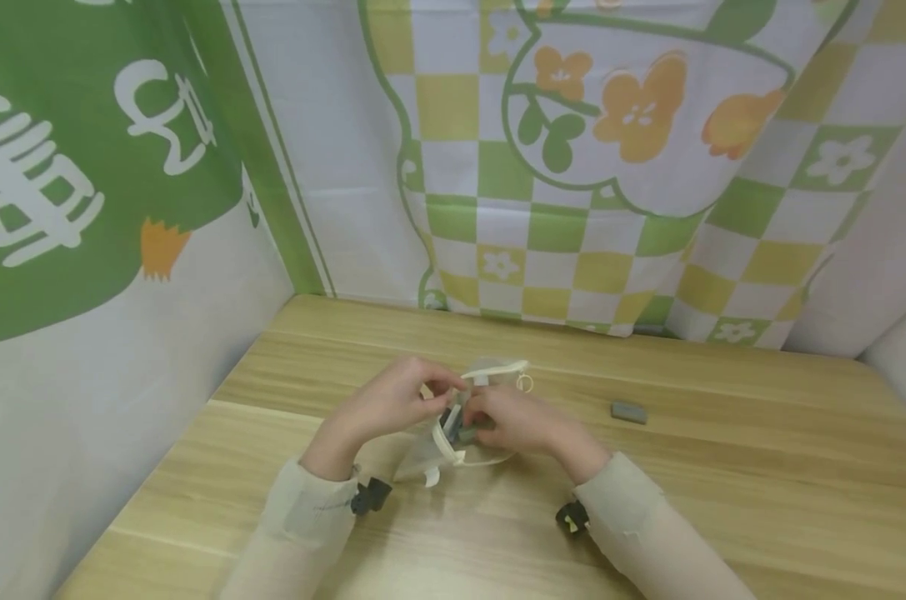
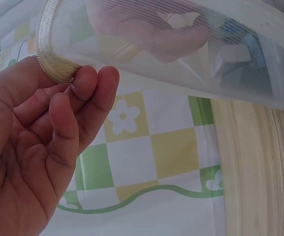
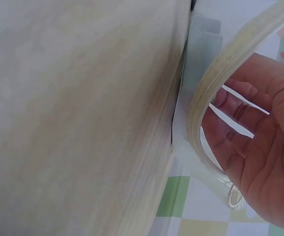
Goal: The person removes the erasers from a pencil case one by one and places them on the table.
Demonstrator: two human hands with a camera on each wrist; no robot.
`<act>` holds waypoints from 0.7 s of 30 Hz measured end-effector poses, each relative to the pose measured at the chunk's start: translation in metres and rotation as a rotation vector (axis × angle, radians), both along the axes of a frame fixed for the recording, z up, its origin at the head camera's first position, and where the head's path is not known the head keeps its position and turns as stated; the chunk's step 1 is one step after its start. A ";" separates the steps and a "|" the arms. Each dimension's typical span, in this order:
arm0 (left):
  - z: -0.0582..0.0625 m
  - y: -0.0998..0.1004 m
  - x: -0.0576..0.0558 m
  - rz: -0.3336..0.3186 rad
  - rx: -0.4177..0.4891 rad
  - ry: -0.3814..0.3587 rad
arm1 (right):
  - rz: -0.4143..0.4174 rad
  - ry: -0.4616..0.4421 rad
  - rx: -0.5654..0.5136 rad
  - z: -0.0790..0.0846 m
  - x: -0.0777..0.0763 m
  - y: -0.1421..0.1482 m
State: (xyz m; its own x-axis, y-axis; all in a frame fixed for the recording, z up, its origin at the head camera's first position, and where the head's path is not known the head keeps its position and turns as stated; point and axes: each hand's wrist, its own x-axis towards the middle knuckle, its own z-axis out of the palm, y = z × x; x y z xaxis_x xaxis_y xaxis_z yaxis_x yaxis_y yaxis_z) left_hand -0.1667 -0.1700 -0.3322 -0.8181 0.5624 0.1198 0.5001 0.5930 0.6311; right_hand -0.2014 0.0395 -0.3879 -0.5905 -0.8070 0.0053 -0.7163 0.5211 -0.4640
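Observation:
A translucent mesh zipper pouch (image 1: 418,457) with a cream zipper (image 2: 47,46) stands with its mouth spread on the wooden table. My left hand (image 1: 400,400) pinches the zippered edge between thumb and fingers, as the left wrist view (image 2: 38,132) shows. My right hand (image 1: 516,417) reaches over the zipper (image 3: 208,91) into the pouch, fingers bent. Dark and light grey pieces (image 1: 450,423) lie inside, close to its fingertips. A grey-green block (image 1: 468,434) shows by the right thumb; I cannot tell whether the hand holds it.
A small grey block (image 1: 628,412) lies on the wooden table (image 1: 760,467) to the right of the pouch. A ring (image 1: 524,382) hangs at the zipper's far end. A patterned curtain (image 1: 558,250) borders the table's back, and a green and white cloth (image 1: 145,275) its left side.

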 end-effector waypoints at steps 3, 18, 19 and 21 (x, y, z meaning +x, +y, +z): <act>0.001 0.001 0.000 0.000 -0.002 -0.003 | -0.001 -0.011 -0.009 0.000 0.000 0.001; 0.001 0.000 0.000 -0.003 0.006 -0.010 | -0.026 -0.016 -0.029 0.006 0.003 0.007; 0.001 0.001 0.000 -0.003 0.005 -0.010 | -0.026 -0.020 -0.030 0.006 0.004 0.008; 0.001 0.001 0.000 -0.006 0.005 -0.007 | -0.023 -0.029 -0.036 0.008 0.005 0.009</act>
